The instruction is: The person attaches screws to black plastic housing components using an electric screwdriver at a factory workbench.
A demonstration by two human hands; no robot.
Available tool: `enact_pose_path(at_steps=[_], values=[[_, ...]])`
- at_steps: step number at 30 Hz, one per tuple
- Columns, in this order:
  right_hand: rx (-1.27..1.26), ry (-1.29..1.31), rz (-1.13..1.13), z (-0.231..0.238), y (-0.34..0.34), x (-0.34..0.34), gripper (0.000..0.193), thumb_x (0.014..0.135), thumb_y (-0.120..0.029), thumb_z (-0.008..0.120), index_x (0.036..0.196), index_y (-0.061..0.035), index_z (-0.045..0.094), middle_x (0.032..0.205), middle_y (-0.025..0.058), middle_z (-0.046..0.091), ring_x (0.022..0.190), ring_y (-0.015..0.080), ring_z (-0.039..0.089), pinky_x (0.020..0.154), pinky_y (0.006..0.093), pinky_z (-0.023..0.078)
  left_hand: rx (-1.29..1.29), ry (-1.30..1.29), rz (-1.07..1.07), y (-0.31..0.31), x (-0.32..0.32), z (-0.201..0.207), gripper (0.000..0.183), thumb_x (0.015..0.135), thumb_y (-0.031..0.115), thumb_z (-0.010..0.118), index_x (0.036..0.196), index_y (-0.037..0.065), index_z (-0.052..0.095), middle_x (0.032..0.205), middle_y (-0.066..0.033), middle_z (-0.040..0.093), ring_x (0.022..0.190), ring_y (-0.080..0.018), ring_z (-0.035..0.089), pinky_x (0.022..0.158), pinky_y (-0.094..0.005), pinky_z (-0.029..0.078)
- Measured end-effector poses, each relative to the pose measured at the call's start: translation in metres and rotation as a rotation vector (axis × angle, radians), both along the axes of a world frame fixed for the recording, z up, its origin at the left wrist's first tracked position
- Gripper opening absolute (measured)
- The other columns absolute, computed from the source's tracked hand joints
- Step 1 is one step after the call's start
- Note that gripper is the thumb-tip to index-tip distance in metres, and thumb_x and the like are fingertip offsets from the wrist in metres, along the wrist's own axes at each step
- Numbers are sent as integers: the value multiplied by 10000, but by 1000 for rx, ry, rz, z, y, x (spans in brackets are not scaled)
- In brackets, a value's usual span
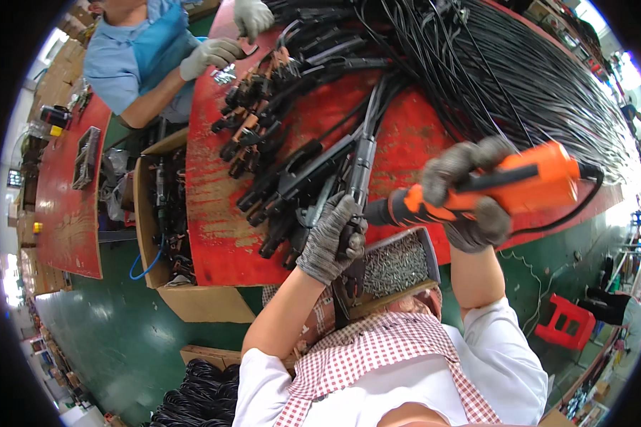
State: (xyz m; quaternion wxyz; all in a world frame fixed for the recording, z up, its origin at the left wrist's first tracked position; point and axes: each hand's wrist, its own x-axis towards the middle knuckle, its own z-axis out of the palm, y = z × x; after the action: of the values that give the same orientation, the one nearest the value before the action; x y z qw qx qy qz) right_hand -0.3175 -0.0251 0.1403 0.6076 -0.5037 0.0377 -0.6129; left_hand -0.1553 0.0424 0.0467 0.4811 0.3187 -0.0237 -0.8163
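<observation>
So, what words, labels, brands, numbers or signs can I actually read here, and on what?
None can be read.
Orange-and-black handheld power tool in the right hand: no legible lettering.
Long black part in the left hand: no legible lettering.
Brown cardboard boxes at upper left: any print is too small and blurred.

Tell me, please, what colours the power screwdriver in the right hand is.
The power screwdriver is orange and black; head view.
</observation>
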Motion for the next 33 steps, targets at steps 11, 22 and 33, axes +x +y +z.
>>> enact_pose_path(at_steps=[11, 22, 33], values=[[231, -110, -246, -10, 23, -44, 336, 716, -164, 577, 1009, -71, 442, 896, 134, 543, 667, 205, 540, 596, 334, 434, -421, -1706, -505, -48, 105, 24, 399, 746, 308, 601, 1073, 114, 482, 870, -105, 560, 743, -210, 567, 673, -297, 473], [397, -173, -232, -25, 39, -55, 348, 701, -133, 613, 991, -65, 433, 864, 151, 550, 649, 221, 559, 587, 344, 471, -194, -2298, -507, -131, 169, 1, 391, 722, 327, 593, 1034, 96, 543, 1003, -194, 545, 898, -311, 531, 792, -365, 401], [496, -125, -302, -36, 43, -72, 377, 684, -154, 625, 982, -55, 417, 848, 147, 547, 628, 219, 562, 562, 332, 487, -351, -1242, -557, -100, 78, 58, 309, 754, 293, 603, 872, 8, 591, 683, -24, 576, 543, -85, 498, 477, -221, 396]])
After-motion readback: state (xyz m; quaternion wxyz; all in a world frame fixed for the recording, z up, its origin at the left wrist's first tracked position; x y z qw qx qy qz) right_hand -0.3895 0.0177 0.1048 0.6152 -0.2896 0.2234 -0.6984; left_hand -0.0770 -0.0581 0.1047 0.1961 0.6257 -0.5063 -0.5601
